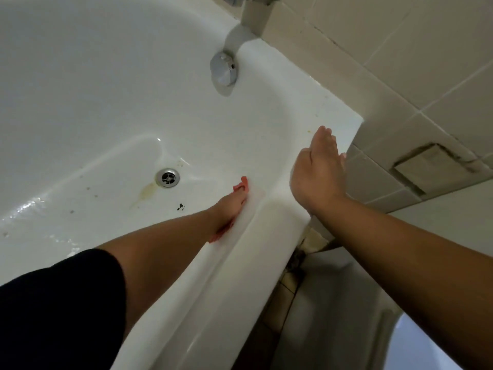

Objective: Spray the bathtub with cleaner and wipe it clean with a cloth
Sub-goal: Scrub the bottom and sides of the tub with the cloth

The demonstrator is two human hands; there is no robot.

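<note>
A white bathtub [106,84] fills the upper left, with a round metal drain [167,177] in its floor and brownish stains and dark specks beside it. My left hand [226,212] reaches down inside the tub and presses a red cloth [241,186] flat against the near inner wall, just below the rim. Only the cloth's edges show, at the fingertips and under the wrist. My right hand [318,172] rests with straight fingers on the tub's right corner rim [277,222] and holds nothing. No spray bottle is in view.
A chrome overflow knob [223,72] sits on the tub's end wall below a spout [253,14]. Beige wall tiles [400,62] rise on the right, with a cracked access panel [429,166]. Below the rim lie grimy floor tiles [290,273] and a white fixture [346,303].
</note>
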